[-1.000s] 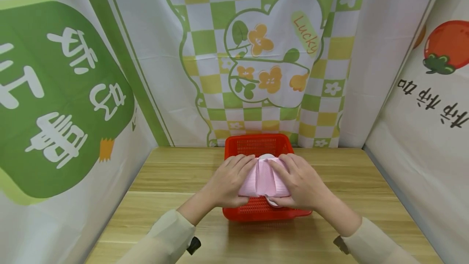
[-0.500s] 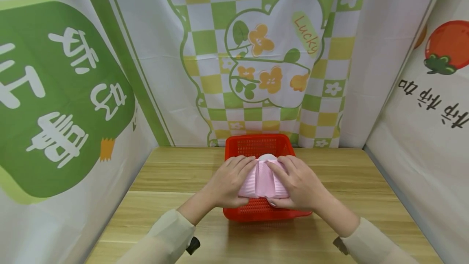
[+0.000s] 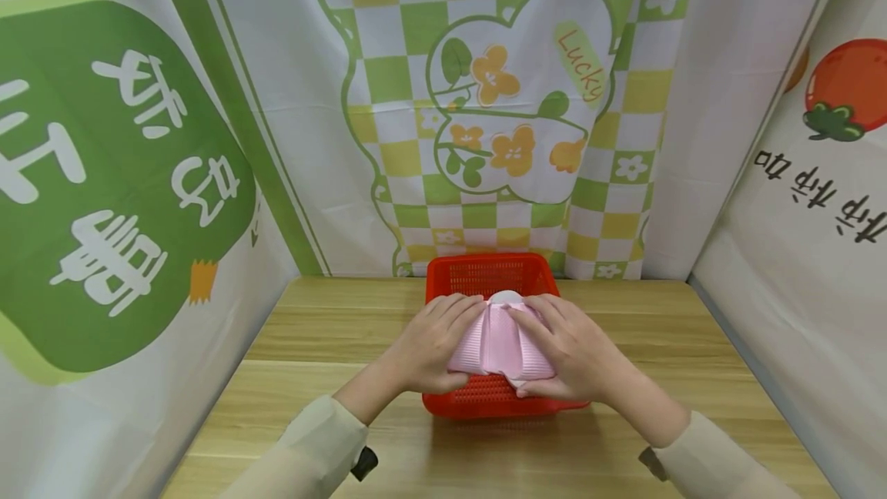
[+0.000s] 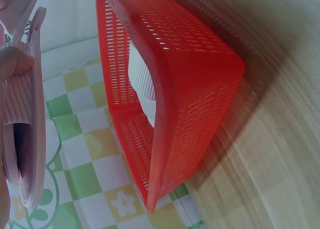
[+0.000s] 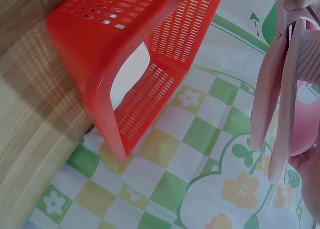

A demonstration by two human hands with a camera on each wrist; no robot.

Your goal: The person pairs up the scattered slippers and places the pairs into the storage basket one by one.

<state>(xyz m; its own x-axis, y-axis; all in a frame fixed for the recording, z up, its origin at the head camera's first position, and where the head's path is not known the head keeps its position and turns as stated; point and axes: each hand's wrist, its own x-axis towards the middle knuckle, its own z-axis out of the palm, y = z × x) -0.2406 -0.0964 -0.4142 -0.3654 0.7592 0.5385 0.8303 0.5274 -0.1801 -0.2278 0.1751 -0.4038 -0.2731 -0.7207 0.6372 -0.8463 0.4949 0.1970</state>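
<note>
A pair of pink ribbed slippers (image 3: 502, 339) is held up above a red plastic basket (image 3: 453, 406). My left hand (image 3: 431, 341) grips their left side, fingers over the top and thumb below. On the right side, my right hand (image 3: 575, 349) grips them in the same way. In the right wrist view the pink soles (image 5: 285, 104) lie close against each other. A ribbed strap (image 4: 19, 94) shows beside my left thumb in the left wrist view. Inside the basket lies a white ribbed item (image 4: 141, 78), probably a slipper, partly hidden by the basket wall.
The basket stands on a wood-grain table (image 3: 326, 399). A green-and-white checked cloth (image 3: 388, 83) hangs behind the table. Printed white cloths (image 3: 277, 175) line both sides.
Over the last half second my right hand has shifted slightly right and nearer to me, and the slippers' right side has spread a little with it. My left hand stays nearly still.
</note>
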